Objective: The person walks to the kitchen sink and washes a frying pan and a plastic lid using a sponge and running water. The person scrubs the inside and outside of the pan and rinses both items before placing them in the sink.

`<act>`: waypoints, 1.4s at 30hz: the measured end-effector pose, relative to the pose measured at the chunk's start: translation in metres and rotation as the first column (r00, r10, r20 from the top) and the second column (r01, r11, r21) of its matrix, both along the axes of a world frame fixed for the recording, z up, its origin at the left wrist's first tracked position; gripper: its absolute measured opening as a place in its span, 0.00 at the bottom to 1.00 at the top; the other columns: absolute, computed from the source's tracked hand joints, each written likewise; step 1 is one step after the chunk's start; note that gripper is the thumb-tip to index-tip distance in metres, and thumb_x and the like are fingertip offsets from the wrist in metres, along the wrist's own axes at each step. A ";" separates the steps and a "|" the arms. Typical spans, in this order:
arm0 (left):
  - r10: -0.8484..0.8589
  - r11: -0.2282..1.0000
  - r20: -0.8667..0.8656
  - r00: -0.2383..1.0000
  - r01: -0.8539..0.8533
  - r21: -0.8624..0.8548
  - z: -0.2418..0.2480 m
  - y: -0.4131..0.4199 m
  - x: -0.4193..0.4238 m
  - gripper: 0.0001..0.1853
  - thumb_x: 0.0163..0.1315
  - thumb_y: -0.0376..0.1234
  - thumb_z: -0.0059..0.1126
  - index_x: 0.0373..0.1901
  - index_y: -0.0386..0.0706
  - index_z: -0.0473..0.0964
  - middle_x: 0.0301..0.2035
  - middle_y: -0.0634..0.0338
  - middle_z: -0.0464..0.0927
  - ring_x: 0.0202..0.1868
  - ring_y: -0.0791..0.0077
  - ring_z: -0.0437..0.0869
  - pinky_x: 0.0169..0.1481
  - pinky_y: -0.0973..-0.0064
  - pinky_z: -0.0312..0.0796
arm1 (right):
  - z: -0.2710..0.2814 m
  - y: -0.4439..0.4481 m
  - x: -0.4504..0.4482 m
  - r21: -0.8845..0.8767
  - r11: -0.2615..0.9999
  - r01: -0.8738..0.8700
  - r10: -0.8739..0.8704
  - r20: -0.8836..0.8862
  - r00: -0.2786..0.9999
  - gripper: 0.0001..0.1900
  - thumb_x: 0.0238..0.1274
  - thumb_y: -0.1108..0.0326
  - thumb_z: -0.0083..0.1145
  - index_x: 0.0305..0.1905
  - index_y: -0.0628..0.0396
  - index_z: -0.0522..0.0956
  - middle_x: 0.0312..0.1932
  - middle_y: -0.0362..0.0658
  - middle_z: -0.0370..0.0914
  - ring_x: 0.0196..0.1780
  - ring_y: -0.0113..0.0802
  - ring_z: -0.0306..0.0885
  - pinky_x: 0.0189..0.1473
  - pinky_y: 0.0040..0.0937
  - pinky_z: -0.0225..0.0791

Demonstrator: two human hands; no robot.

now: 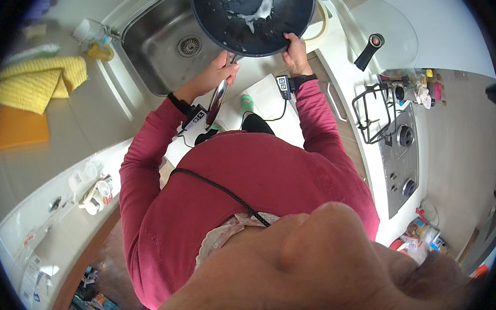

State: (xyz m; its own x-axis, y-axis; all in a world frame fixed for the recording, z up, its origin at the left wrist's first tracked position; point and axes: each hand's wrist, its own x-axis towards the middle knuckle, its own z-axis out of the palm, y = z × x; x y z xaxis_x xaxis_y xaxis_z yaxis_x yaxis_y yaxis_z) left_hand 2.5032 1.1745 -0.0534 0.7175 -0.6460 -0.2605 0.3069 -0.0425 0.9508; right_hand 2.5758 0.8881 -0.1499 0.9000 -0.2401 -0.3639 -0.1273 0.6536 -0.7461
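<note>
A dark wok (pixel 240 32) is held up over the right part of the steel sink, with white foam (pixel 260 9) on its inner surface. My left hand (pixel 221 73) is closed around the wok's shiny metal handle (pixel 218 99), which points back toward my body. At the near right rim, my right hand (pixel 296 56) grips the edge, thumb on the inside and the other fingers hidden beneath. The sink basin (pixel 152 46) shows its drain at the left of the wok.
A yellow cloth (pixel 41 80) and an orange board (pixel 14 129) are at the left. Bottles stand by the sink's left corner. On the right are a black-handled glass lid (pixel 388 37), a loose pan support (pixel 371 113) and a gas hob (pixel 395 167). Cups (pixel 97 194) stand on the left ledge.
</note>
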 end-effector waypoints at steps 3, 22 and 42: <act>0.100 0.994 0.080 0.992 -0.097 -0.042 0.007 0.025 -0.032 0.29 0.69 0.33 0.52 0.68 0.39 0.54 0.33 0.64 0.70 0.28 0.80 0.74 0.35 0.78 0.71 | 0.010 0.022 -0.004 0.061 0.998 0.030 -0.029 -0.021 0.999 0.12 0.58 0.76 0.54 0.46 0.65 0.76 0.36 0.46 0.81 0.30 0.36 0.81 0.21 0.25 0.71; 0.609 0.575 0.180 0.773 -0.586 0.571 0.002 0.039 -0.215 0.09 0.66 0.34 0.57 0.38 0.42 0.66 0.20 0.66 0.68 0.17 0.81 0.68 0.20 0.78 0.64 | -0.020 0.089 -0.045 -0.114 0.726 -0.678 0.666 -0.124 0.735 0.14 0.58 0.76 0.54 0.51 0.62 0.73 0.40 0.44 0.79 0.34 0.34 0.81 0.36 0.30 0.78; 0.571 0.679 0.003 0.821 -0.474 0.560 -0.031 0.146 -0.109 0.12 0.61 0.33 0.56 0.43 0.39 0.68 0.19 0.63 0.69 0.16 0.78 0.69 0.19 0.76 0.62 | 0.008 0.130 0.071 -0.807 0.277 -0.521 0.669 -0.227 0.707 0.19 0.66 0.56 0.57 0.51 0.61 0.78 0.33 0.44 0.80 0.30 0.30 0.79 0.31 0.31 0.73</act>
State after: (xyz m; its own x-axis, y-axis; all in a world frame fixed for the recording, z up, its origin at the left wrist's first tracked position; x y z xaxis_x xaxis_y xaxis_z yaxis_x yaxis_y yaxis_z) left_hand 2.3939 1.3201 -0.0843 0.8130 0.0910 -0.5751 0.5739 -0.2926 0.7649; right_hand 2.6470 1.0183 -0.1414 0.9355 0.2849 -0.2088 -0.0746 -0.4182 -0.9053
